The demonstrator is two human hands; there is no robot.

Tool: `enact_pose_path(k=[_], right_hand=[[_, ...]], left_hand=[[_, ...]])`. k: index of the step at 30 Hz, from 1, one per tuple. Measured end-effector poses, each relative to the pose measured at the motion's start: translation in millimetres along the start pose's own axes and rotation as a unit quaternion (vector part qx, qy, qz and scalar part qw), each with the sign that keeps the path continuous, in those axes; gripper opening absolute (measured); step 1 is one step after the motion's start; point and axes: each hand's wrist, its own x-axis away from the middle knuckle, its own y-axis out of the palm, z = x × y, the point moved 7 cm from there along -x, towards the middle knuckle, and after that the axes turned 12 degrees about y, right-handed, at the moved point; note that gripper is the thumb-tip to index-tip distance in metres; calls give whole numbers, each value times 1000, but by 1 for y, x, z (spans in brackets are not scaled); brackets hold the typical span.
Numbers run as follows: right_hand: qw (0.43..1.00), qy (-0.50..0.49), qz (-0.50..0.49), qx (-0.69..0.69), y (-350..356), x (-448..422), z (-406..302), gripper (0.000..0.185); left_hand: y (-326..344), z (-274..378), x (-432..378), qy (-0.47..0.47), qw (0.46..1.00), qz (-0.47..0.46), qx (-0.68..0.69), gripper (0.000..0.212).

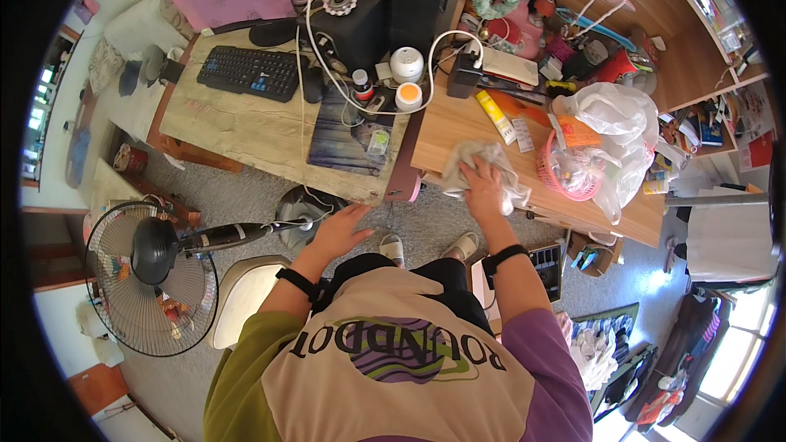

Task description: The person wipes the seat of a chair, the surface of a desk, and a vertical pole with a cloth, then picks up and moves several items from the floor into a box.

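Note:
My right hand [485, 187] presses on a crumpled pale cloth [466, 156] at the front edge of the wooden desk [430, 138]. Part of the cloth hangs over that edge. Just beyond it lie a yellow tube [496, 116] and a small printed blister pack or card [522, 135]. To the right stands a pink plastic basket [546, 166] with clear plastic bags inside it. My left hand [338, 232] holds nothing, its fingers spread near the front edge of the marble-patterned table [264, 135].
A black keyboard [249, 72] and a dark mouse pad [344, 135] lie on the left table. White cables [313, 31] loop across both surfaces. A tall pedestal fan [153, 252] and a stool [245, 294] stand at my left. White plastic bags [614, 116] bulge behind the basket.

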Motion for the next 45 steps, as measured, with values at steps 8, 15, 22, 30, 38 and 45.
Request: enact_pose_path(k=[8, 15, 22, 30, 38, 45], right_hand=[[878, -154, -330, -311, 16, 19, -162, 71], [857, -252, -372, -252, 60, 38, -167, 81], [867, -224, -393, -208, 62, 52, -161, 72], [917, -236, -292, -135, 63, 40, -156, 61], [937, -245, -246, -26, 88, 16, -175, 66], [903, -239, -350, 74, 110, 18, -168, 73]], left_hand=[[-34, 41, -11, -36, 975, 161, 149, 94], [-29, -25, -14, -74, 935, 300, 173, 60], [-41, -32, -16, -147, 948, 282, -22, 52], [-13, -51, -28, -66, 971, 219, -67, 37], [-50, -91, 0, -159, 951, 251, -82, 33], [-111, -77, -48, -124, 922, 365, 12, 47]])
